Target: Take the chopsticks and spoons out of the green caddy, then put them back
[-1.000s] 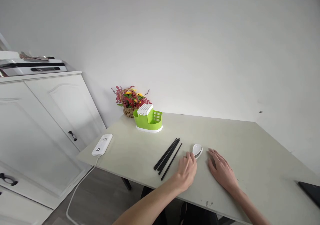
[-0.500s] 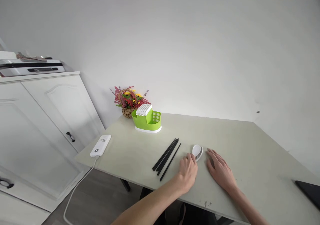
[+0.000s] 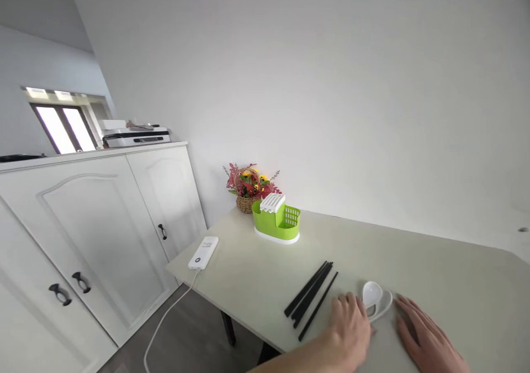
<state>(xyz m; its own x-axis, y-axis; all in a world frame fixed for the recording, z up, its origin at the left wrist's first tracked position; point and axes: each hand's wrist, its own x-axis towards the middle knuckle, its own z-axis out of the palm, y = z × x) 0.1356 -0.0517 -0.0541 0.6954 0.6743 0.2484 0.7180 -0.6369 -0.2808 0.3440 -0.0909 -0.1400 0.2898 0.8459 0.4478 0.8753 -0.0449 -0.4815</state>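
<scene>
Two white spoons lie close together on the table. The nearer-left spoon point(image 3: 371, 293) shows its bowl, and its handle runs in under my left hand point(image 3: 350, 326). That hand is closed, its curled fingers at the handle; the grip itself is partly hidden. The second white spoon point(image 3: 387, 302) lies just right of the first and partly behind it. Flat on the table beside it rests my right hand point(image 3: 433, 337), fingers stretched out and holding nothing. Left of my left hand lie several black chopsticks point(image 3: 311, 295), one apart from the bunch.
Farther back stands a green utensil caddy point(image 3: 273, 224) with a white slotted top. A flower basket point(image 3: 247, 204) sits behind it against the wall. A white power bank point(image 3: 203, 252) with a cable lies near the left table edge, beside white cabinets point(image 3: 95, 224).
The view has swung left, so the table things sit lower and farther right. The two spoons look more spread apart. My left hand stays by the spoon, and my right hand stays flat.
</scene>
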